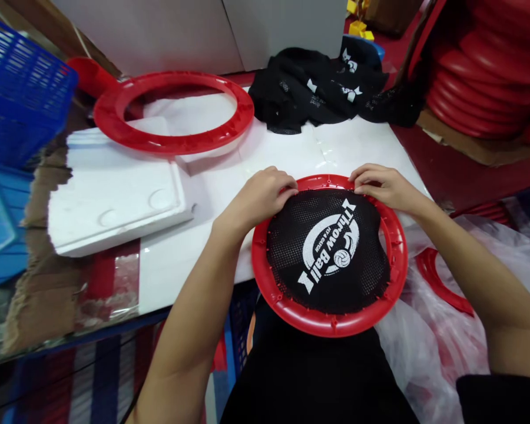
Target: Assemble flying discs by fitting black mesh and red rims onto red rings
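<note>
A red plastic ring [271, 285] lies tilted at the near edge of the white table, partly over the lap. Black mesh fabric [287, 259] with a white "Throw Ball" print spans its inside, with a gap at the right side. My left hand [271, 191] is closed on the fabric's upper left edge at the rim. On the upper right edge, my right hand [377, 184] pinches the fabric against the ring. The fingertips of both hands touch the rim.
Another red ring [176, 144] rests partly on white foam [115, 188]. Black mesh pieces [313, 88] are heaped at the back. Red rings [486, 76] are stacked at right. Blue baskets [22, 82] stand left; clear plastic [428, 341] lies right.
</note>
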Available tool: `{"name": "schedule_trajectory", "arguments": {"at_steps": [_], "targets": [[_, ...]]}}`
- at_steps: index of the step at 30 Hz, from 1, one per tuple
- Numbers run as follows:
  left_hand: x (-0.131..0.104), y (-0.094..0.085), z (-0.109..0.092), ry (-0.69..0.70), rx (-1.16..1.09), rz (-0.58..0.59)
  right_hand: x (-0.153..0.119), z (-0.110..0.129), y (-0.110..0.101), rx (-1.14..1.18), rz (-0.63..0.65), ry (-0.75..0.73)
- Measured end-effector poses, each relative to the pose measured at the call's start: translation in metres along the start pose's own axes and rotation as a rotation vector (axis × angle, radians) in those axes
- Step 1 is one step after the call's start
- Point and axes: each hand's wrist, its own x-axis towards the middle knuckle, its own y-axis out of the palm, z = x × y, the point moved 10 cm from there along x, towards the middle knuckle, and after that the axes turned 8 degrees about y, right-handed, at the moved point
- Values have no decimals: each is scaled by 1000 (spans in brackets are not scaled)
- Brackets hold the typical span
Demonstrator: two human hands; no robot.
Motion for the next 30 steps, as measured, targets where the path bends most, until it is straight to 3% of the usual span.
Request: {"name": "schedule_trajectory", "arguments": {"at_steps": [6, 14, 17, 21, 25, 27, 30], "targets": [[-2, -3, 8, -103, -188, -37, -2, -19, -6, 196, 86, 135], [-3, -1, 13, -175, -264, -49, -2, -18, -3, 235, 181, 116], [-2, -5, 8, -134, -218, -69, -3, -10, 0, 141, 143, 72], [2, -9, -17, 40, -152, -121, -6, 1, 3, 20, 67, -14], [6, 13, -40, 157, -63, -9, -10, -1, -1, 36, 5, -6], [6, 25, -43, 153, -14, 58, -11, 0, 0, 66, 29, 26], [8, 28, -42, 137, -2, 83, -13, 15, 14, -10, 106, -7]]}}
